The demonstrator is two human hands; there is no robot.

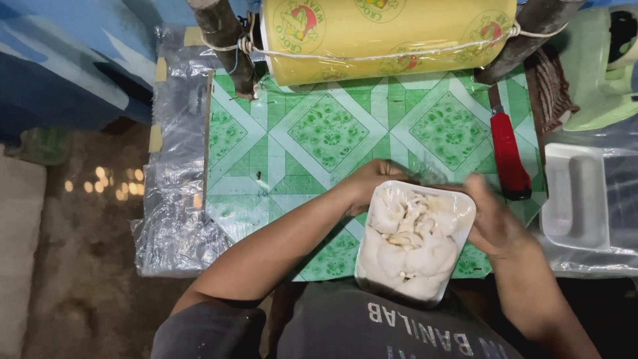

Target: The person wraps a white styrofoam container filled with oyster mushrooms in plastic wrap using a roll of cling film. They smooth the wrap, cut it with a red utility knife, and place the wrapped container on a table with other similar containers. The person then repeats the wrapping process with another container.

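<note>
A white foam tray heaped with pale mushrooms sits tilted at the near edge of the green patterned table, close to my body. Thin clear film covers the mushrooms. My left hand grips the tray's far left corner, fingers curled behind it. Along the tray's right side lies my right hand, pressing on the rim and the film. A big roll of cling film in a yellow wrapper hangs on a bar at the table's far edge.
A red utility knife lies on the table's right side. Right of it stands an empty white foam tray. Crumpled clear plastic sheeting covers the left edge. A pale green object is at far right.
</note>
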